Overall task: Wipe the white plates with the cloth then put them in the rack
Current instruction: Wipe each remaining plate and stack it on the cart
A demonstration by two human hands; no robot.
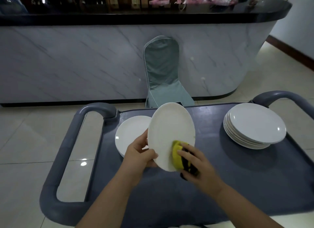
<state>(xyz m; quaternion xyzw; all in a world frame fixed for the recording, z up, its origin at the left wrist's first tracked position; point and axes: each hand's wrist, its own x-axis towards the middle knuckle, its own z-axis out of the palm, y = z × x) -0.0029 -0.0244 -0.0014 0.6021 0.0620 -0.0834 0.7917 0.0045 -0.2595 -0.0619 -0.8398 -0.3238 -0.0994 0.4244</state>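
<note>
White plate (169, 130) is up off the cart, tilted on edge in the lower centre of the frame, its face turned toward me. I've got my left hand (139, 158) gripping its left rim, thumb on the face, fingers curled round behind. My right hand (198, 166) clutches the yellow-and-black cloth (177, 148) and presses it flat against the lower right of the plate's face. Just behind the held plate, left of centre, a low pile of plates (129, 136) lies flat on the grey cart (220, 185). Over at the right of the frame, a taller stack of plates (254, 124) sits on the same cart top, well apart from both my hands. A looped cart handle (68, 151) curves down the left side. Beyond the cart, mid-frame, a covered chair (163, 71) stands against the marble-fronted bar (68, 61).
</note>
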